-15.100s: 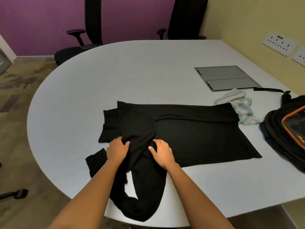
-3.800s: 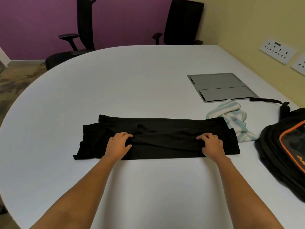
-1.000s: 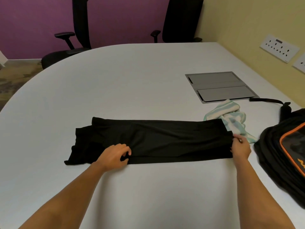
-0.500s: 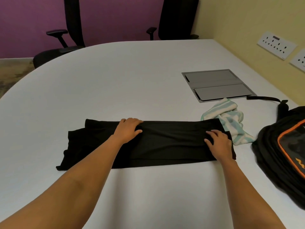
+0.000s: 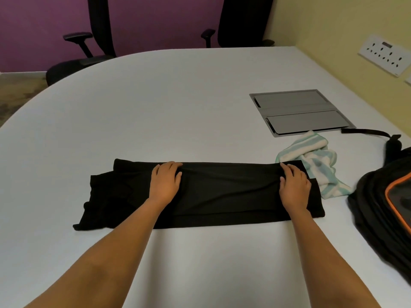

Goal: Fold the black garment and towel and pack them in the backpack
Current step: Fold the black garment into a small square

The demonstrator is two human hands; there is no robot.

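Left hand (image 5: 165,182) and right hand (image 5: 293,185) lie spread flat, palms down, on the folded black garment (image 5: 222,194) on the worktop (image 5: 178,107).

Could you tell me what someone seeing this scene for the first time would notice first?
First, the black garment, folded into a long band across the near middle of the pale table, with the left hand and right hand pressed flat on it. Next, the striped towel, crumpled at the band's right end, and the black backpack with orange trim at the right edge.
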